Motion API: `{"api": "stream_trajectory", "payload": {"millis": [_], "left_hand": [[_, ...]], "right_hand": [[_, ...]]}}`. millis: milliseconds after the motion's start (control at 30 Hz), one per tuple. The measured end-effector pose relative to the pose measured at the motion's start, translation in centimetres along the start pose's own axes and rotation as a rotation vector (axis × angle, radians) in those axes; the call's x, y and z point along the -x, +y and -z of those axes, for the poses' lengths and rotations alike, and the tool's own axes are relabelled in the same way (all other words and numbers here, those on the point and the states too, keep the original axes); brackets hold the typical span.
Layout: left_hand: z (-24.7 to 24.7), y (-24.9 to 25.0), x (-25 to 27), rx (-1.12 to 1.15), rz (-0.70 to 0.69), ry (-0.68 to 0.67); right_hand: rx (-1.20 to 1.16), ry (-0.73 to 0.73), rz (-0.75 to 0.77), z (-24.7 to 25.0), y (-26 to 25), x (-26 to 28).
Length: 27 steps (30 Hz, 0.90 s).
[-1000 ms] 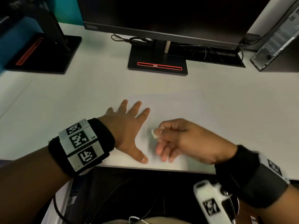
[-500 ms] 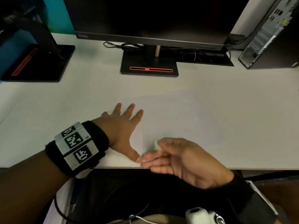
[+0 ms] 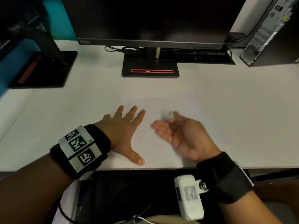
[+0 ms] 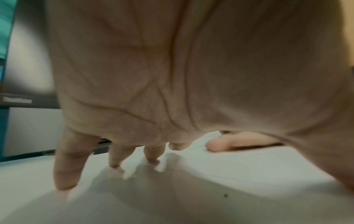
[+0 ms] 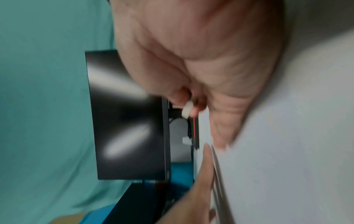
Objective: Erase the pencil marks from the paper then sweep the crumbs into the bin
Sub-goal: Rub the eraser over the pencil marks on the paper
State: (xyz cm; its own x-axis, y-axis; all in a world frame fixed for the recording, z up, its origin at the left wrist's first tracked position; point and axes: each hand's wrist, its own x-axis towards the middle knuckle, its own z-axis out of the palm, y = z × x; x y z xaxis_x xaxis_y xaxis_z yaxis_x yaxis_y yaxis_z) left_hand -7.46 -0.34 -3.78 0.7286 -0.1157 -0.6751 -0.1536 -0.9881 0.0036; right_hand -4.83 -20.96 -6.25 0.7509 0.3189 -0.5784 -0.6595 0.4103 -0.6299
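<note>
A white sheet of paper (image 3: pixel 178 102) lies on the white desk (image 3: pixel 64 120), and I make out no pencil marks on it. My left hand (image 3: pixel 126 131) rests flat on the sheet's left part with its fingers spread; the left wrist view shows its fingertips (image 4: pixel 65 181) pressing down. My right hand (image 3: pixel 166 126) is blurred over the middle of the sheet. Its thumb and forefinger pinch a small white eraser (image 3: pixel 170 113), also seen in the right wrist view (image 5: pixel 187 109), while the other fingers reach out towards the left hand. A tiny dark speck (image 4: pixel 226 195) lies on the paper. No bin is in view.
A monitor on a black stand (image 3: pixel 150 68) is at the back centre, with cables (image 3: pixel 202 55) beside it. A second stand (image 3: pixel 43 70) sits back left and a computer case (image 3: pixel 271 33) back right. The desk's front edge (image 3: pixel 242 167) runs just below my hands.
My right hand, still pinching the eraser, swept down to the desk's front edge, then back up onto the middle of the sheet. My left hand stayed flat in place.
</note>
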Motion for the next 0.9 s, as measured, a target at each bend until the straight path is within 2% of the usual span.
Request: {"api": "stream_trajectory", "payload": {"millis": [67, 100, 133, 200, 300, 367, 433, 500, 533, 567, 633, 700, 767, 800, 867, 900], "left_hand": [[0.1, 0.1, 0.1, 0.006, -0.005, -0.007], [0.3, 0.3, 0.1, 0.004, -0.003, -0.013], [0.5, 0.4, 0.1, 0.001, 0.003, -0.019], [0.8, 0.8, 0.1, 0.000, 0.022, -0.033], [1.3, 1.6, 0.2, -0.023, 0.051, -0.027], [1.4, 1.7, 0.3, -0.035, 0.062, -0.020], [1.3, 1.6, 0.3, -0.024, 0.059, -0.014], [1.4, 1.6, 0.4, -0.022, 0.058, -0.018], [1.5, 1.6, 0.5, -0.026, 0.059, -0.018], [1.7, 1.7, 0.5, -0.032, 0.056, -0.012], [2.6, 1.7, 0.5, -0.023, 0.052, 0.002], [3.5, 1.8, 0.1, -0.001, 0.050, 0.057], [3.7, 1.9, -0.4, 0.003, 0.028, 0.148], [3.6, 2.0, -0.6, 0.004, 0.021, 0.169], [3.4, 2.2, -0.6, 0.021, 0.030, 0.164], [3.3, 2.3, -0.5, 0.028, 0.034, 0.155]], "right_hand": [[-0.156, 0.151, 0.282, 1.4, -2.3, -0.5], [-0.170, 0.171, 0.361, 1.9, -3.0, -0.1], [-0.170, 0.155, 0.363, 2.0, -3.2, 0.5], [-0.089, 0.041, 0.223, 1.3, -2.2, 1.6], [0.202, -0.164, -0.093, 0.0, 0.7, 2.3], [0.227, -0.184, -0.181, 0.1, 1.1, 1.6], [-0.008, -0.040, -0.025, 0.9, -0.5, 0.0], [-0.202, 0.164, 0.245, 2.0, -3.0, -0.9], [-0.252, 0.224, 0.341, 2.3, -4.0, -0.8], [-0.277, 0.224, 0.385, 2.2, -4.6, -0.4], [-0.228, 0.082, 0.316, 1.3, -4.1, 0.5], [-0.015, -0.075, 0.111, -0.2, -2.1, 1.3], [0.167, -0.158, -0.115, -0.5, -0.3, 1.1], [0.186, -0.175, -0.176, 0.0, -0.1, 0.7], [0.074, -0.154, -0.185, 2.0, -1.6, -0.5], [0.000, -0.101, -0.131, 3.2, -3.0, -1.1]]}}
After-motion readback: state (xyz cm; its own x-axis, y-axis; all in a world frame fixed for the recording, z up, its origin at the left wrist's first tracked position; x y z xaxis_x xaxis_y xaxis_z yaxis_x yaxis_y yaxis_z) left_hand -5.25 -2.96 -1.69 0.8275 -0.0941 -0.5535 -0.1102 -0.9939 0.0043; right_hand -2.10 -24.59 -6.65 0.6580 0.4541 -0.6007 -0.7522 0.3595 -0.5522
